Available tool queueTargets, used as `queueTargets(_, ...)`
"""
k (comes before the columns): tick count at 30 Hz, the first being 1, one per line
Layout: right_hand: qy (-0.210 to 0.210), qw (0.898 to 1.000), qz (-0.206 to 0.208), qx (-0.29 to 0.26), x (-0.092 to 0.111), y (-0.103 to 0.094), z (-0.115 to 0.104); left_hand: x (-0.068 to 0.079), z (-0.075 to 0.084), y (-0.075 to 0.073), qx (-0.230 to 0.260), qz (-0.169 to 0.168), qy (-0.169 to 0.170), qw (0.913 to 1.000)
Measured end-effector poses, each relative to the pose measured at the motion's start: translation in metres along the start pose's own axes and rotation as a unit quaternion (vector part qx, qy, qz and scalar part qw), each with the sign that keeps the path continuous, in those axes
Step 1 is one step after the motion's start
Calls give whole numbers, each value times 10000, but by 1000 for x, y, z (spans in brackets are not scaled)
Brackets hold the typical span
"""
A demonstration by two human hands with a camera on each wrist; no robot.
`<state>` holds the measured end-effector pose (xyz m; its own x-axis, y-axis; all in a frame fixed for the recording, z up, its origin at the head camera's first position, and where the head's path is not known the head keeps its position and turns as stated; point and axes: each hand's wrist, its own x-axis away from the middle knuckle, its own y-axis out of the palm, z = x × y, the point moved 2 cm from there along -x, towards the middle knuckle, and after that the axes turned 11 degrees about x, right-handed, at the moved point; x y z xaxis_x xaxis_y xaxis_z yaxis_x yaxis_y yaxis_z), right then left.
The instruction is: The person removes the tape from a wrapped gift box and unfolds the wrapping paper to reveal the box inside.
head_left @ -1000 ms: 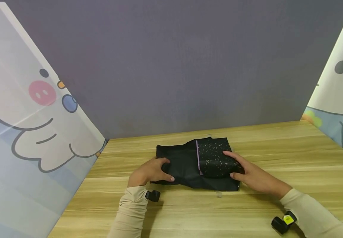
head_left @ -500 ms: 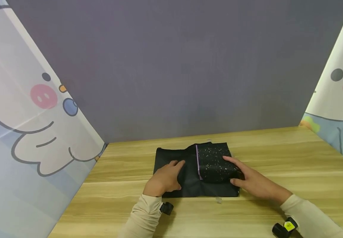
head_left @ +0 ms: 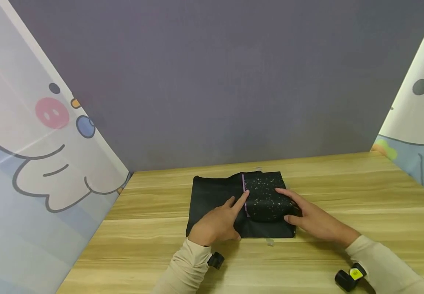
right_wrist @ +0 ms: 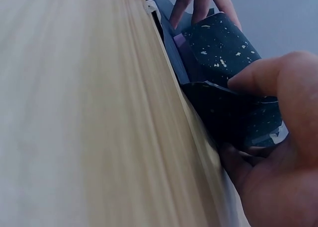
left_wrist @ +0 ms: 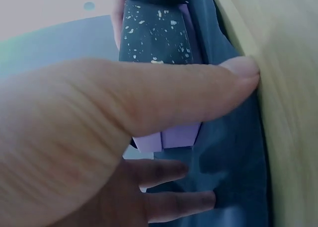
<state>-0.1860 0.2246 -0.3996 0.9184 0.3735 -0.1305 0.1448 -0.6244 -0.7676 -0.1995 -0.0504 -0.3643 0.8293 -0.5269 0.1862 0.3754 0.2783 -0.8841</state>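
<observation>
A black paper sheet (head_left: 209, 198) lies on the wooden table, its plain side up on the left. Its right part folds over as a white-speckled flap (head_left: 265, 192) on top of a purple box (left_wrist: 180, 136); in the head view only a thin purple edge shows. My right hand (head_left: 316, 220) holds the flap at the right end, thumb and fingers around the fold. My left hand (head_left: 217, 223) reaches over the plain part with fingers extended, the index fingertip right at the purple edge. In the left wrist view its thumb hides part of the box.
The wooden table (head_left: 145, 253) runs back to a grey panel (head_left: 226, 90). A small piece of clear tape (head_left: 269, 241) sits at the sheet's near edge. Cartoon-printed curtains (head_left: 21, 171) hang at both sides.
My left hand has moved right, from the sheet's left end to the purple edge. The sheet's left part lies flatter. My right hand stays at the fold.
</observation>
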Motion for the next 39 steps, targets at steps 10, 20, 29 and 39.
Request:
queueTargets(10, -177, 9973, 692, 148, -4, 3, -8, -1, -1, 0, -24, -55, -151, 9999)
queueTargets(20, 386, 9933, 1085, -19, -1, -9, -5, 0, -2, 2, -66, 74, -34, 9999)
queueTargets(29, 466, 9920, 1107, -384, 1, -19, 7, 2, -5, 3, -61, 112, 26, 9999)
queueTargets(39, 603, 9921, 1101, -54, 5, -40, 24, 1, -4, 3, -98, 95, 111, 9998)
